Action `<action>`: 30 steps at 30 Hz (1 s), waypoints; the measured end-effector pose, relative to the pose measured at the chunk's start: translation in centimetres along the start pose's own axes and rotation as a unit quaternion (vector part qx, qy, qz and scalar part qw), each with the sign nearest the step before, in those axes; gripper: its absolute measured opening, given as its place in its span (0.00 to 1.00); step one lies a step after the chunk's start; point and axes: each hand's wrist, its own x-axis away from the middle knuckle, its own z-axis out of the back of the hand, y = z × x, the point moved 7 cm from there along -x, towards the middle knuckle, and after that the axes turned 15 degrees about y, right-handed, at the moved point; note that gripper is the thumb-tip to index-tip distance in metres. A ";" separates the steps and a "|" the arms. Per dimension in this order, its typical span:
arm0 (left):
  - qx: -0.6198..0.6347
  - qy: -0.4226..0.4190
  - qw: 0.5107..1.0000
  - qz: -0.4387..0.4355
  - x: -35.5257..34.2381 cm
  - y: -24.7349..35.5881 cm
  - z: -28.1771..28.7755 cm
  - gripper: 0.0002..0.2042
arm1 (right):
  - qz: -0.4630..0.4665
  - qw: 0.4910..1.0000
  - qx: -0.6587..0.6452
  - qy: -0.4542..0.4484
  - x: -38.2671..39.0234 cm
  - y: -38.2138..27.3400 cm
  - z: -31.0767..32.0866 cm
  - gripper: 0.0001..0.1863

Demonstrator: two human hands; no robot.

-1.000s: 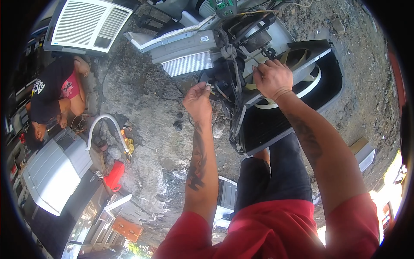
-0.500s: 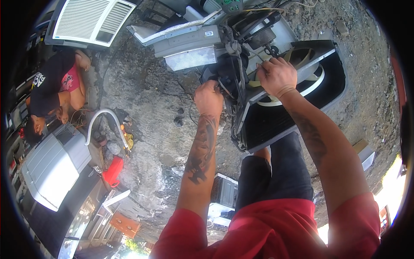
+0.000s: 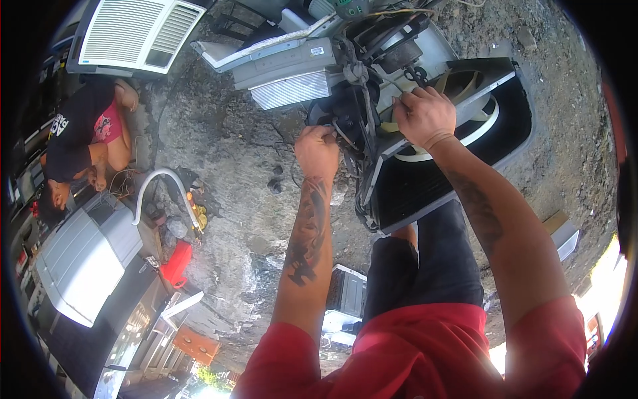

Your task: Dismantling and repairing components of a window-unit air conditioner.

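An opened air-conditioner unit (image 3: 505, 133) lies in front of me, with a pale fan ring (image 3: 478, 136), motor (image 3: 399, 53), dark inner parts and cables. My left hand (image 3: 317, 149) is closed beside the black housing (image 3: 335, 110), left of the fan; what its pinched fingers hold is hidden. My right hand (image 3: 424, 120) has its fingers curled over the inner parts between motor and fan, by a thin metal rod; what it grips cannot be made out. A finned coil (image 3: 289, 91) with grey casing sits just beyond my left hand.
At left a person (image 3: 80, 139) crouches on rough concrete (image 3: 246, 173) beside an outdoor unit (image 3: 86, 259), a curved pale hose (image 3: 163, 173) and a red container (image 3: 176, 263). A white window unit (image 3: 133, 36) stands upper left; a box (image 3: 558, 236) lies right, casing (image 3: 345, 299) behind my legs.
My left hand has moved right and up against the dark parts, its held piece now hidden. My right hand shifted slightly right and up, then back a little, still on the unit.
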 end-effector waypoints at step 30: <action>0.319 -0.066 0.823 0.466 3.1 -6.8 -2.4 0.15 | -0.002 0.999 0.030 -0.041 0.3 0.0 -0.5 0.12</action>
